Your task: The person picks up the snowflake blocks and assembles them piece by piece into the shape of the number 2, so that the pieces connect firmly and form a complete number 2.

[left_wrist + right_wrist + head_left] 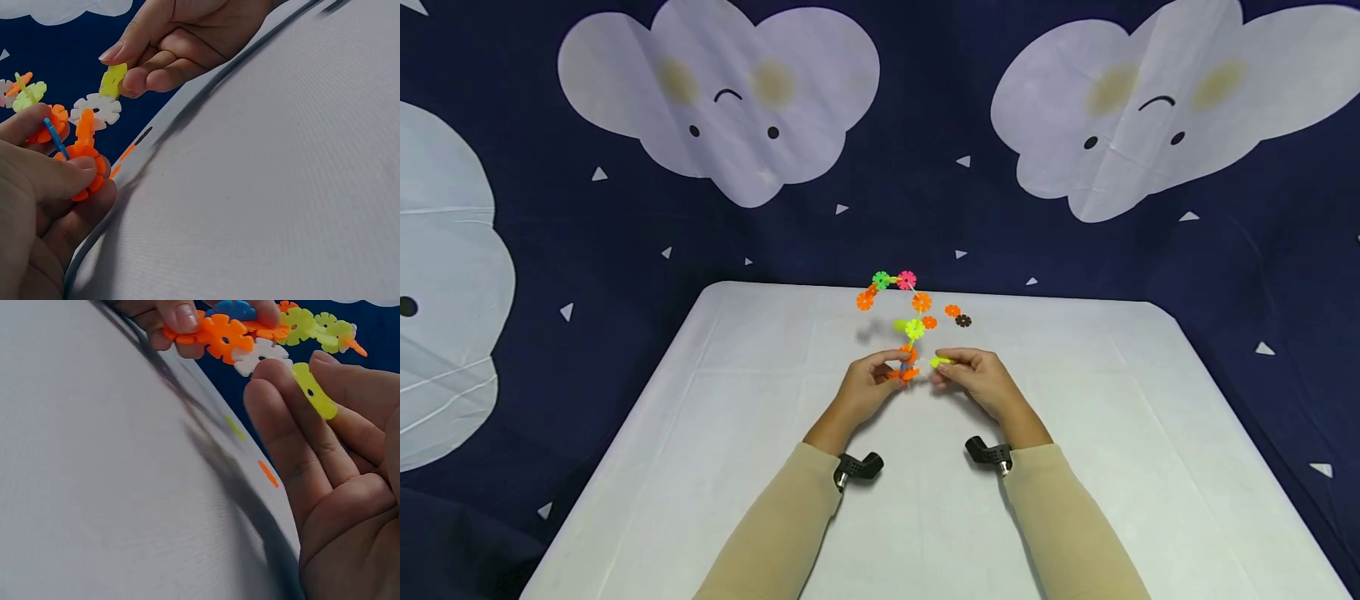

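A chain of flower-shaped interlocking plastic discs (914, 328) in orange, yellow, green, pink, white and blue extends toward the back of the table. My left hand (863, 385) grips its near end, with thumb and fingers on an orange disc (85, 150); a blue disc (56, 139) is slotted beside it. From that end a white disc (261, 357) sticks out to the right. Between thumb and fingers, my right hand (987, 383) pinches a yellow disc (314, 391), held edge-on close to the white disc. Whether those two touch, I cannot tell.
A loose orange disc (952, 311) and a black disc (963, 321) lie beyond my right hand, near the far edge of the white table (1075, 375). Behind the table hangs a dark blue cloth (925, 225) printed with clouds.
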The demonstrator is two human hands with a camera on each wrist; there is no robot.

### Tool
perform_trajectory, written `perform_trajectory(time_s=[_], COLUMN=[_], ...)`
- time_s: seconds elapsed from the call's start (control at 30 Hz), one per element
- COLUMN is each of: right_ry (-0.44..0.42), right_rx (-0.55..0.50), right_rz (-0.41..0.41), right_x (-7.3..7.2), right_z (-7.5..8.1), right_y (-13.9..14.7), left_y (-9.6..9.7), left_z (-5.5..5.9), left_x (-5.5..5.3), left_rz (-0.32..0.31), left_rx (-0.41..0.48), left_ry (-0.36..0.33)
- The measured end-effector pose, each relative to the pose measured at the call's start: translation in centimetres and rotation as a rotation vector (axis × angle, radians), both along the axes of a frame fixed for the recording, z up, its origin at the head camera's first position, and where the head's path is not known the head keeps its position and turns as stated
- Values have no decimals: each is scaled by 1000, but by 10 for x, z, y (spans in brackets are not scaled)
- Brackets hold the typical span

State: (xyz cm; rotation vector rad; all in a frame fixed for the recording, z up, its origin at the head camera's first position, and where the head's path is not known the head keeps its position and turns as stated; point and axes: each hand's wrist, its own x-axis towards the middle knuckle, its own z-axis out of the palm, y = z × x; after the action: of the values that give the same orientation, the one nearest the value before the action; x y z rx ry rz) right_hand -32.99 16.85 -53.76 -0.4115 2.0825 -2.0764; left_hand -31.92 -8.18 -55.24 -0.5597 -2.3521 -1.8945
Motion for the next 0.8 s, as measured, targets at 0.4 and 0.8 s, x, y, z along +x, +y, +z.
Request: perform_trajectory(time_s=[0.4,0.8], right_ry=[-1,-42], right_rx=[-38,-62], right_rz=[-33,-46], right_x=[1,2], right_z=[-3,-3], right_y=[2,-5], left_y=[2,1], left_z=[1,-1], left_x=[1,0], left_rz=[-29,-18], left_rx=[-15,-54], left_ry=[41,83])
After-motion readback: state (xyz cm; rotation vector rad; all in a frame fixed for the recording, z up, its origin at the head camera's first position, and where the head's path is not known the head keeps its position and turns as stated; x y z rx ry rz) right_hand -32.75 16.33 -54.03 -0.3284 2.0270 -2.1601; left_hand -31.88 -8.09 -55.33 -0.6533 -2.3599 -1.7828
